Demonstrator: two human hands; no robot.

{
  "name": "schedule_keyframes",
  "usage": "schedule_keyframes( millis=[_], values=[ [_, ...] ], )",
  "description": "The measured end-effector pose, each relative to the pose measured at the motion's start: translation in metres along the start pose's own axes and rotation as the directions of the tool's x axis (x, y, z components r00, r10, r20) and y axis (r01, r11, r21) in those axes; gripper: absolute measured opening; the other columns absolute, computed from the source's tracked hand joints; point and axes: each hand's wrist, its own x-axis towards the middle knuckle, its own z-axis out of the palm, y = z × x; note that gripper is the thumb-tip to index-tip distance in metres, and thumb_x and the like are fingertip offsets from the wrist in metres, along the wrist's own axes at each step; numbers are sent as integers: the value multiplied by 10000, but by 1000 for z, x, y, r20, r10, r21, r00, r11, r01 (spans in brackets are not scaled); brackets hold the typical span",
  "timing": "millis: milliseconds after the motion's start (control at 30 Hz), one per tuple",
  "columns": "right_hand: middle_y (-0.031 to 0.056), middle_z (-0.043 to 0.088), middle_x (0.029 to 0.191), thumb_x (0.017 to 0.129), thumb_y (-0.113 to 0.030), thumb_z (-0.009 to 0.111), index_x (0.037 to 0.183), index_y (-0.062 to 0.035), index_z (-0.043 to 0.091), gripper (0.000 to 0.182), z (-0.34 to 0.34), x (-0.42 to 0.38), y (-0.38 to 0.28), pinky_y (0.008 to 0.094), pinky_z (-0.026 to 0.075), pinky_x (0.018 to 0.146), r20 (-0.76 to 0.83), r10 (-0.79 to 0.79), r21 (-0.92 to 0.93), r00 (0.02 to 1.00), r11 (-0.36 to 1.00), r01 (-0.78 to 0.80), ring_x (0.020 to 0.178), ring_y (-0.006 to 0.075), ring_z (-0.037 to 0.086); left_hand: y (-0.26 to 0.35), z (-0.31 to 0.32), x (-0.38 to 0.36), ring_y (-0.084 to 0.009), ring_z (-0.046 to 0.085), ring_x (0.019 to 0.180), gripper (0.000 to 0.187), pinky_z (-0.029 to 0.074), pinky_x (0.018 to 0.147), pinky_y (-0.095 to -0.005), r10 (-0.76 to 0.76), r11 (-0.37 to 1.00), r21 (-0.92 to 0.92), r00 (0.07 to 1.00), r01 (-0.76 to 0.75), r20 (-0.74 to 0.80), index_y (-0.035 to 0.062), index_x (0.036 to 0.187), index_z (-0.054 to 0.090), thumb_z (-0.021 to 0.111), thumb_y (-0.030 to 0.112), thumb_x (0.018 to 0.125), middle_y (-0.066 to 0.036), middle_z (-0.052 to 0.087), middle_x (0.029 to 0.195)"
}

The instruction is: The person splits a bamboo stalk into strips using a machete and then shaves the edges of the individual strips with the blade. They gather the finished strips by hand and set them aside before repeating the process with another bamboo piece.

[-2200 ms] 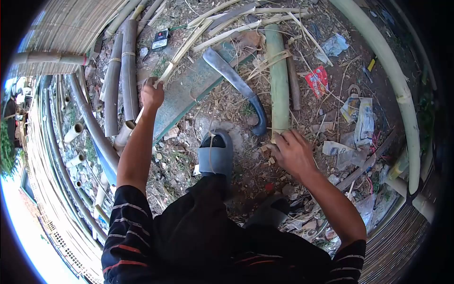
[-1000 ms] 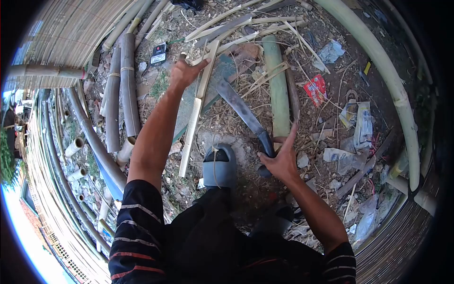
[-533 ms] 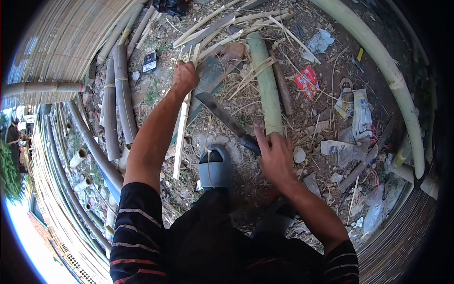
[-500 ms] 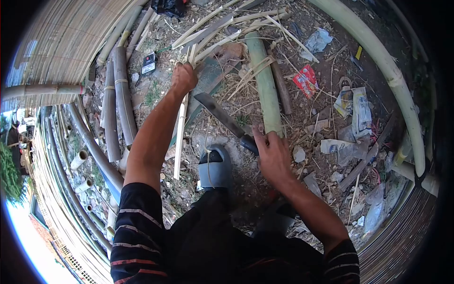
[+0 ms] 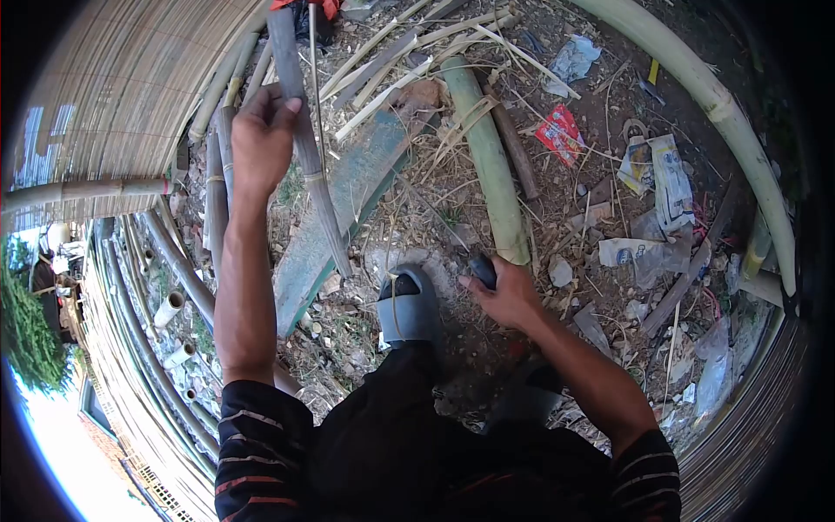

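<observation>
My left hand (image 5: 261, 143) is closed on a long grey-brown bamboo slat (image 5: 323, 204), with the thumb against its edge. The slat slants over a worn green board (image 5: 374, 161), and a thin strip runs beside its upper part. In my right hand (image 5: 509, 296) is the dark handle of a large knife (image 5: 481, 271). Its blade is seen nearly edge-on as a thin line pointing up and left. Just beyond that hand a thick green bamboo pole (image 5: 487, 157) lies on the ground.
Split bamboo strips (image 5: 409, 52) lie at the top. A long curved bamboo pole (image 5: 687, 65) arcs along the right. Wrappers, including a red packet (image 5: 559, 135), litter the ground. Bamboo poles (image 5: 165, 239) and a slatted screen (image 5: 104, 96) fill the left. My sandalled foot (image 5: 410, 304) is in the middle.
My left hand has moved left and turned over, with the bamboo raised and its grey face now showing instead of a pale one. The knife has turned from blade-flat to nearly edge-on.
</observation>
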Motion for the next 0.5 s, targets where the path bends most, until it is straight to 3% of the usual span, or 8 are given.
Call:
schedule_keyframes(
  millis=[33, 67, 167, 200, 300, 367, 433, 500],
  values=[
    [205, 678, 794, 900, -469, 730, 1034, 37, 621, 535, -5, -5, -1, 486, 534, 714, 1, 0, 2, 1000, 1000, 0, 761, 418, 680, 25, -22, -4, -124, 665, 894, 243, 535, 806, -281, 20, 983, -182, 999, -28, -49, -25, 1204, 645, 641, 113, 1004, -63, 717, 1025],
    [173, 662, 754, 908, -493, 721, 1018, 27, 627, 540, -10, -12, 2, 455, 525, 673, -36, -22, 61, 999, 998, 24, 704, 363, 668, 46, -40, -8, -127, 671, 910, 232, 546, 824, -292, 30, 985, -159, 981, -61, -191, -7, 1198, 652, 649, 117, 1003, -61, 716, 1021],
    [111, 628, 689, 920, -525, 708, 984, 13, 633, 547, -20, -19, 1, 394, 500, 605, -114, -66, 250, 991, 964, 93, 618, 255, 627, 64, -59, -15, -166, 680, 976, 245, 586, 896, -323, 118, 920, -313, 927, -237, -355, -25, 1204, 631, 666, 87, 989, -104, 699, 1071],
    [81, 609, 664, 924, -533, 703, 965, 9, 632, 548, -21, -20, -1, 363, 484, 578, -158, -77, 375, 984, 917, 132, 589, 200, 598, 65, -56, -19, -173, 679, 984, 241, 590, 907, -330, 107, 917, -317, 915, -242, -388, -30, 1200, 626, 663, 79, 988, -113, 693, 1089],
    [47, 593, 642, 934, -504, 706, 953, 6, 615, 518, -27, -17, -20, 334, 454, 553, -301, -163, 450, 939, 844, 291, 572, 151, 571, 67, -40, -33, -178, 678, 992, 223, 588, 922, -333, 127, 902, -327, 897, -282, -423, -32, 1185, 624, 660, 68, 989, -121, 682, 1119],
    [43, 578, 633, 944, -484, 698, 952, 8, 610, 500, -29, -14, -27, 331, 444, 543, -298, -186, 523, 936, 789, 323, 560, 150, 558, 71, -29, -40, -118, 670, 892, 211, 577, 817, -271, 144, 851, -382, 861, -359, -489, 6, 1151, 651, 708, 84, 963, -53, 707, 997],
    [38, 563, 624, 954, -464, 691, 951, 10, 606, 481, -35, -12, -37, 328, 435, 532, -310, -210, 592, 927, 721, 361, 547, 150, 545, 72, -22, -45, -115, 669, 911, 207, 576, 824, -273, 167, 827, -403, 855, -393, -491, -2, 1147, 648, 705, 78, 965, -58, 706, 1001],
    [1, 525, 595, 1004, -523, 568, 941, 3, 577, 530, -43, -15, -50, 270, 412, 474, -350, -347, 531, 870, 691, 490, 493, 86, 505, 78, -21, -55, -117, 666, 928, 203, 576, 829, -278, 186, 849, -325, 811, -417, -555, -11, 1142, 646, 701, 74, 967, -67, 707, 1013]
  ],
)
